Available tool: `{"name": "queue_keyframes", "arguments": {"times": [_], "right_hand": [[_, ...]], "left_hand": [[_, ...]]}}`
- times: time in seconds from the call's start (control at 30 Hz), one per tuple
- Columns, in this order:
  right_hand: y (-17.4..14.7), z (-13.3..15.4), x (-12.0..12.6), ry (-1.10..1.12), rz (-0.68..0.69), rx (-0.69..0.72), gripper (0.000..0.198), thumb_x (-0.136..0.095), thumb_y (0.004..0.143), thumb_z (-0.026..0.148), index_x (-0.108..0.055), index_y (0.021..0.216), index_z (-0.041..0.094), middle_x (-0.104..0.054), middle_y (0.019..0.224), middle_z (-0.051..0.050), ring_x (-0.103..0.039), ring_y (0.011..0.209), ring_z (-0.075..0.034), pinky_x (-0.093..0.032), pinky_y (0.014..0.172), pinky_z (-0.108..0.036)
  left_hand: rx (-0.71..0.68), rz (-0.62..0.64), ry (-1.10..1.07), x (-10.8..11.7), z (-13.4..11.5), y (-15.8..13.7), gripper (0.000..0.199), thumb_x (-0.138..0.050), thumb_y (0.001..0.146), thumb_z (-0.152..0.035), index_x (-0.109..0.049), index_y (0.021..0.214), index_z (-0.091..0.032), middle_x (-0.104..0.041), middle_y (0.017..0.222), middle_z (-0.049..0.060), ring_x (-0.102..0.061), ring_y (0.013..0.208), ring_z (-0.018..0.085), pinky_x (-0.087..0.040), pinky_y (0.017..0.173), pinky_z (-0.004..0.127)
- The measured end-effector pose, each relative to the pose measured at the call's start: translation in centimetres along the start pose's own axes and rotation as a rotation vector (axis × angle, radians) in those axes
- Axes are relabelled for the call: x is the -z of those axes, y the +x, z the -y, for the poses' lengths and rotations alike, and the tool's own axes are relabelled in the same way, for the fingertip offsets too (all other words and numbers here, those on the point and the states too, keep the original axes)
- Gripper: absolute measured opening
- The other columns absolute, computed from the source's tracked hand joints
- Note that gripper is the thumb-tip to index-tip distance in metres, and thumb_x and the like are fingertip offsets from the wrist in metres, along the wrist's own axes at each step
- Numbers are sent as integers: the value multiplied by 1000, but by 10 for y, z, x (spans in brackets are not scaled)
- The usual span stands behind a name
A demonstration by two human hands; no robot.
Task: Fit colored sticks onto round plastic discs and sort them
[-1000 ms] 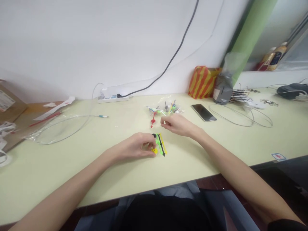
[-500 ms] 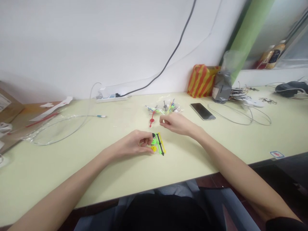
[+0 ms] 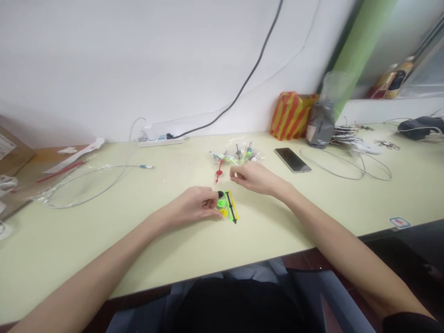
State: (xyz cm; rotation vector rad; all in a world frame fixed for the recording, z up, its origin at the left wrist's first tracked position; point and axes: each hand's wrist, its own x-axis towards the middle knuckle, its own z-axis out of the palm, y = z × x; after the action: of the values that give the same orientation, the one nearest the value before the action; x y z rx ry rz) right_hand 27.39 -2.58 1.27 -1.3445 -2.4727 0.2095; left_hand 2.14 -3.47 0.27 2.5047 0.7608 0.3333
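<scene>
My left hand (image 3: 201,203) rests at the left edge of a small clear pack of discs (image 3: 221,202), its fingers curled and the thumb by the lowest disc. The pack shows a black, a green and a yellow round piece in a column. Right beside it lie plastic spinner arrows: a black arrow (image 3: 231,207) between green and yellow ones. Fingers curled together, my right hand (image 3: 251,176) hovers over or rests on the table just right of a red spinner arrow (image 3: 219,172). What those fingers hold, if anything, is hidden.
Behind my right hand sits a clear bag of colourful plastic pieces (image 3: 239,152). A phone (image 3: 292,160) lies to its right, near a striped bag (image 3: 291,115). A power strip (image 3: 160,140) stands by the wall. At left, a cable (image 3: 104,190) loops over the table.
My left fingers have drawn back slightly, so the black, green and yellow discs show more fully. My right hand has stayed nearly still.
</scene>
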Motion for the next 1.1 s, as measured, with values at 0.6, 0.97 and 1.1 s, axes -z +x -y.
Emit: {"name": "queue_keyframes", "arguments": {"times": [0.6,0.97,1.1], "right_hand": [[0,-2,1,6,-7,-17,16,-48,98,24,-63,95,19,-62,72,-2,-48,64,-15,-25,62,-27],[2,-30,9,-69,-347,-381,19,-47,97,22,-65,102,21,-71,82,-5,-59,72,-18,-30,62,-27],[0,-41,10,-81,-245,-416,16,-52,94,23,-66,99,21,-73,92,-6,-62,79,-19,-32,62,-27]], "left_hand": [[41,-161,107,-3,0,2,30,-41,100,-22,-59,124,-22,-71,112,6,-67,102,22,-52,91,38],[-1,-160,158,-3,2,2,32,-35,103,-22,-58,126,-22,-68,116,7,-66,107,22,-51,93,38],[-52,-175,241,-4,7,2,35,-33,101,-15,-58,126,-22,-68,116,8,-65,108,23,-51,94,40]]}}
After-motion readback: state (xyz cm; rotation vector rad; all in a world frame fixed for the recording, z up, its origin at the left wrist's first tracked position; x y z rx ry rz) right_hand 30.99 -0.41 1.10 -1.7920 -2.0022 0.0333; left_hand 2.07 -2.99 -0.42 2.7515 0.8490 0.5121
